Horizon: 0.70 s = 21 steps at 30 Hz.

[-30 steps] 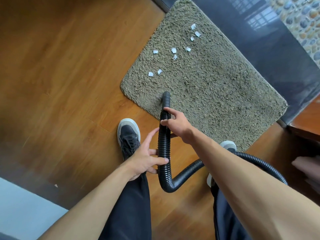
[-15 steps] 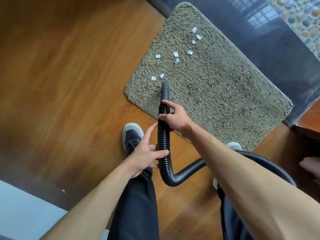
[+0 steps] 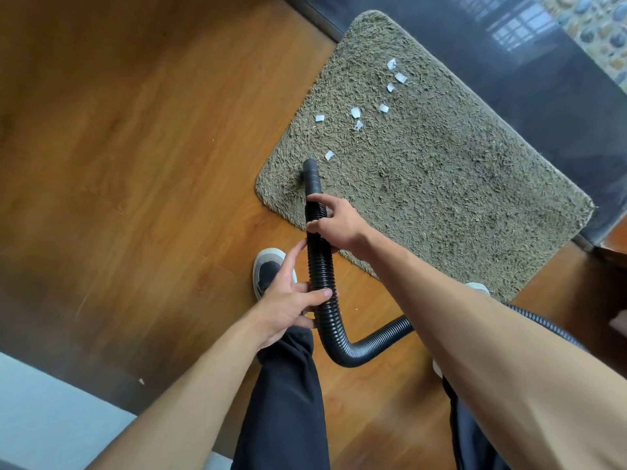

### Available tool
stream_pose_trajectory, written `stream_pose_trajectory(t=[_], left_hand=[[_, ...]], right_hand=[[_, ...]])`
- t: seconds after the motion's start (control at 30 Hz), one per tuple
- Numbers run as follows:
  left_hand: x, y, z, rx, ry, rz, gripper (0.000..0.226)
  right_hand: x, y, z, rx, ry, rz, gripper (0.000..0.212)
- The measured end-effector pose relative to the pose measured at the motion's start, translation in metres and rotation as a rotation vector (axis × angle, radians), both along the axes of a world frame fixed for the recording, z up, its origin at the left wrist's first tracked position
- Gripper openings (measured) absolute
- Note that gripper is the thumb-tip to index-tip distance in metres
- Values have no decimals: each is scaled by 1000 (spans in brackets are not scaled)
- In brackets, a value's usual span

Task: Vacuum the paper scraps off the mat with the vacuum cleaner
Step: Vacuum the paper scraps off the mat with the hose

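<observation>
A shaggy grey-brown mat [image 3: 441, 184] lies on the wooden floor. Several white paper scraps [image 3: 355, 112] are scattered over its far left part; the nearest scrap [image 3: 329, 155] lies just right of the hose's tip. A black ribbed vacuum hose [image 3: 320, 276] runs up from a bend near my legs, and its smooth nozzle [image 3: 311, 173] touches the mat near the left edge. My right hand [image 3: 334, 222] grips the hose just behind the nozzle. My left hand [image 3: 291, 300] holds the hose lower down, thumb across it and fingers partly extended.
My two shoes [image 3: 268, 271] stand on the wooden floor [image 3: 135, 164] at the mat's near edge. A dark glossy threshold [image 3: 543, 106] borders the mat's far side. The hose trails off to the right behind my right arm. A pale surface [image 3: 51, 418] fills the lower left corner.
The nozzle has moved forward and left across the mat to where the nearest scraps lay. One of those two scraps is no longer visible. Both hands have kept their hold on the hose.
</observation>
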<state>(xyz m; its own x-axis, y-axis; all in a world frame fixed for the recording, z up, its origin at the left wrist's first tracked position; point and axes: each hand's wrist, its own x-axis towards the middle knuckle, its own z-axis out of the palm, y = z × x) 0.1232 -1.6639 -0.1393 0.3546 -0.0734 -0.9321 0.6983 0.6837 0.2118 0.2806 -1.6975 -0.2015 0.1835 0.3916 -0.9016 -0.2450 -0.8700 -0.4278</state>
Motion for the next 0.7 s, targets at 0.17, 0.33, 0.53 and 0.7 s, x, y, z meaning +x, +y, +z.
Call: stream_pose_trajectory(t=[0.17,0.33,0.53,0.7], left_hand=[[12,-5,-1,4,-6,-86,90],[23,-5,-8,16,-2,-121,90],[17,1,-11,8,-5,-114,90],[14,2,-12,9,8,-57,92]], right_hand=[[6,-22,-5,-11,-11,-124,61],[10,-26,-12,-10,-64,-165,62],[5,-18,-12,9,-106,-109,66],[6,-9,-12,50,-141,-36,65]])
